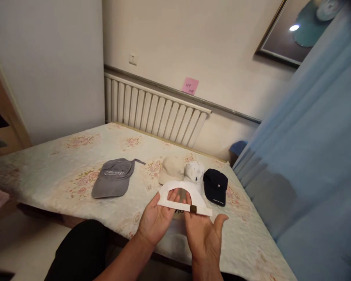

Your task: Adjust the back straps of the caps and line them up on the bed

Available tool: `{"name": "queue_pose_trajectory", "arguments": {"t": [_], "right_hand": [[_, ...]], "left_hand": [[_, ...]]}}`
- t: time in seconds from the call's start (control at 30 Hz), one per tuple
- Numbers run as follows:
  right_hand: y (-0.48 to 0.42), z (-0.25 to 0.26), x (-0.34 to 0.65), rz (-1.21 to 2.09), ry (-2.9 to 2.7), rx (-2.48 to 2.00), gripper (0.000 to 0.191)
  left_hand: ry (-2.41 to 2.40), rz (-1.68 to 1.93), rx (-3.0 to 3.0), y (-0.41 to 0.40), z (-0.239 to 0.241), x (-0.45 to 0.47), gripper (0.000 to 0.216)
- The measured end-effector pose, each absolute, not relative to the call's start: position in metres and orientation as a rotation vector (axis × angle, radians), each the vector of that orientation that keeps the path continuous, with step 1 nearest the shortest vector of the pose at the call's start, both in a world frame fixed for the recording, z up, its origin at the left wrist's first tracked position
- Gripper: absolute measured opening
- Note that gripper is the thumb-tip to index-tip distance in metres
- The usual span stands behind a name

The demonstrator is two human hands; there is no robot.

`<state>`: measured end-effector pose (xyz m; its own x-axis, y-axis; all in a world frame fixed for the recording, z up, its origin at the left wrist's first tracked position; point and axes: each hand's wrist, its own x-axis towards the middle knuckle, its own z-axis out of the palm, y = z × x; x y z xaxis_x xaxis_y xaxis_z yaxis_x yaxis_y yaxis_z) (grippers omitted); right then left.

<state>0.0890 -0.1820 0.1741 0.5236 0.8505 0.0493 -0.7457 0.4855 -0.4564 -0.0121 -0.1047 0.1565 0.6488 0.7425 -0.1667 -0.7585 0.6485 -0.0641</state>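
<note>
A white baseball cap is held over the near side of the bed, its back opening and strap towards me. The strap has a dark brown fastener. My left hand is closed on the cap's left edge, thumb outside and fingers inside. Palm up, my right hand holds the cap from beneath; its fingers reach under the strap into the cap and its thumb sticks out to the right. Just beyond lie a beige cap, a small white patterned cap and a black cap.
A grey cap lies on the left of the flowered bed cover, its strap trailing right. Behind the bed stands a white radiator. A blue curtain hangs along the right side. Part of a dark-clothed leg shows below.
</note>
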Motion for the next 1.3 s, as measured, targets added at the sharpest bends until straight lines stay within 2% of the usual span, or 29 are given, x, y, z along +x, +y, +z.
{"name": "queue_pose_trajectory", "arguments": {"t": [0.23,0.63,0.93,1.3], "right_hand": [[-0.177,0.160,0.085,0.827,-0.317,-0.564,0.053],[-0.176,0.162,0.083,0.814,-0.314,-0.655,0.048],[-0.176,0.159,0.084,0.814,-0.348,-0.663,0.053],[-0.176,0.159,0.086,0.831,-0.289,-0.641,0.046]], "left_hand": [[0.093,0.847,-0.132,-0.104,0.152,-0.013,0.052],[0.118,0.854,-0.132,-0.105,0.155,-0.012,0.052],[0.065,0.823,-0.128,-0.104,0.150,-0.012,0.053],[0.136,0.860,-0.141,-0.106,0.157,-0.013,0.049]]}}
